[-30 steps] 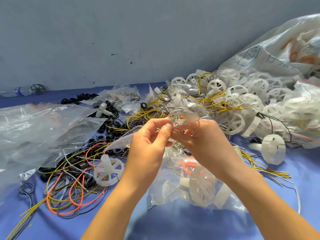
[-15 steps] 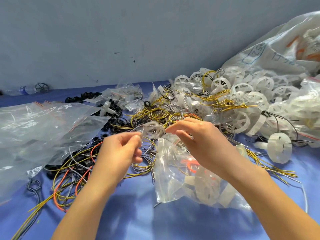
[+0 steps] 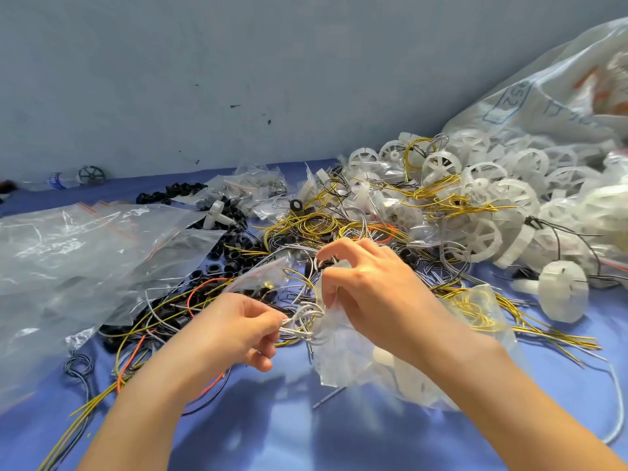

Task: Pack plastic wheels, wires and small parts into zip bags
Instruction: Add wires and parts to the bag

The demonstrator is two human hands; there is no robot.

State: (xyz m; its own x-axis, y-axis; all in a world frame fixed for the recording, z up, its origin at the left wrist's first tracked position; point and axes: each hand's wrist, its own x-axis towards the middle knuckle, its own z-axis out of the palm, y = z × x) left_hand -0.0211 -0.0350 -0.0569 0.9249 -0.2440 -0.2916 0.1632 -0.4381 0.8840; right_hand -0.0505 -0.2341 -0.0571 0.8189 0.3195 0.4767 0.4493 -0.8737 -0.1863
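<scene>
The left hand (image 3: 234,331) pinches a small looped bundle of thin white and grey wires (image 3: 300,322) between thumb and forefinger, the other fingers curled under; the grip is at one end, most likely so the loops can lead into the opening. The right hand (image 3: 373,294) pinches the upper lip of a clear plastic zip bag (image 3: 343,355) just right of that bundle, forefinger lifted and bent above it, apparently to hold the mouth apart; the bag's body lies under the right wrist on the blue worktop (image 3: 306,436), and a pale white plastic piece (image 3: 382,360), probably a wheel, shows through its wall. Bundle and bag mouth touch or nearly touch, so the wires seem to be at the point of going in. Beyond the fingers sprawls a tangle of loose yellow wires (image 3: 306,226) over small black plastic rings (image 3: 231,256), any of which could snag the loops; a second small clear bag with a red zip strip (image 3: 261,277) lies just above the left fingers. Far left sits a stack of empty clear zip bags (image 3: 85,249); far right, a heap of white spoked plastic wheels (image 3: 492,198) spills from a large white woven sack (image 3: 543,96).
</scene>
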